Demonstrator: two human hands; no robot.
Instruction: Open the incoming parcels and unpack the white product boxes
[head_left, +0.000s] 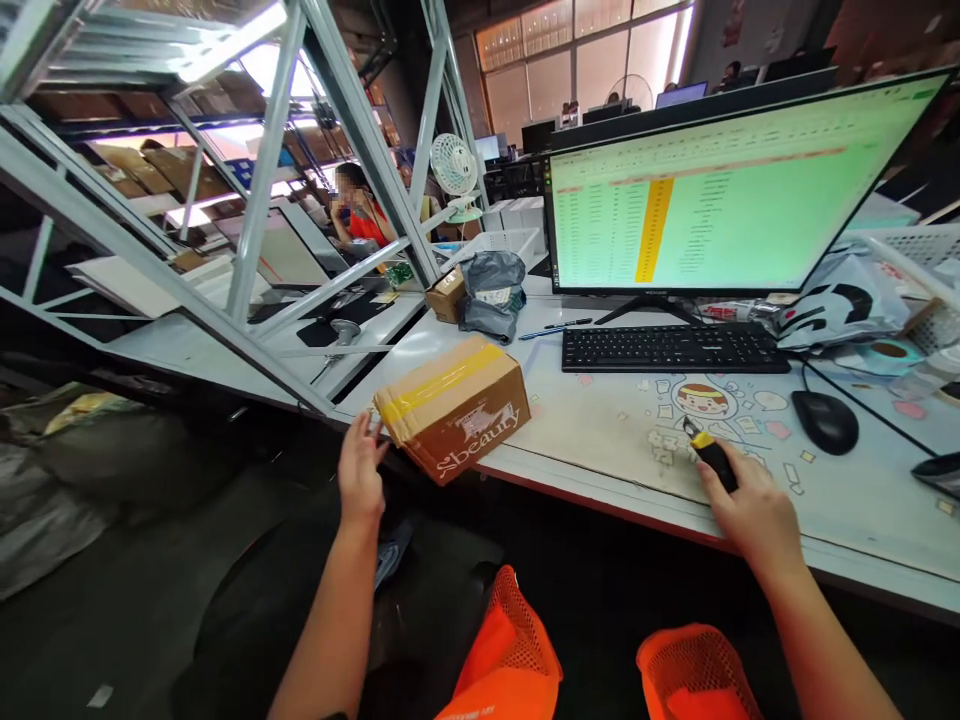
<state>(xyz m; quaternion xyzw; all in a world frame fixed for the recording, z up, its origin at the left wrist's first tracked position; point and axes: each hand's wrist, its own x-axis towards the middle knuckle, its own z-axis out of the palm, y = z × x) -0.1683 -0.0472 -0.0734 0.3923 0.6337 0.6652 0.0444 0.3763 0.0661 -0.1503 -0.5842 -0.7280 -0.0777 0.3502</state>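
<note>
A brown cardboard box (484, 425) with yellow tape along its top and "beauty" lettering on its side sits at the desk's front edge, its near corner jutting over it. At the box's left end is my left hand (362, 470), fingers stretched upward and thumb apart; they are at or just touching the cardboard, and I cannot tell whether they press on it. My right hand (757, 515) is wrapped round a black and yellow utility knife (715, 462), its tip pointing up and left above the printed desk mat (615, 430). The knife is apart from the box.
Behind the mat stand a keyboard (667, 348) and a large monitor (720, 200), with a mouse (825, 420) to the right. A grey plastic parcel (493, 295) and a small box (447, 295) lie behind the carton. Metal shelving (262, 170) rises at left; a person in orange sits beyond.
</note>
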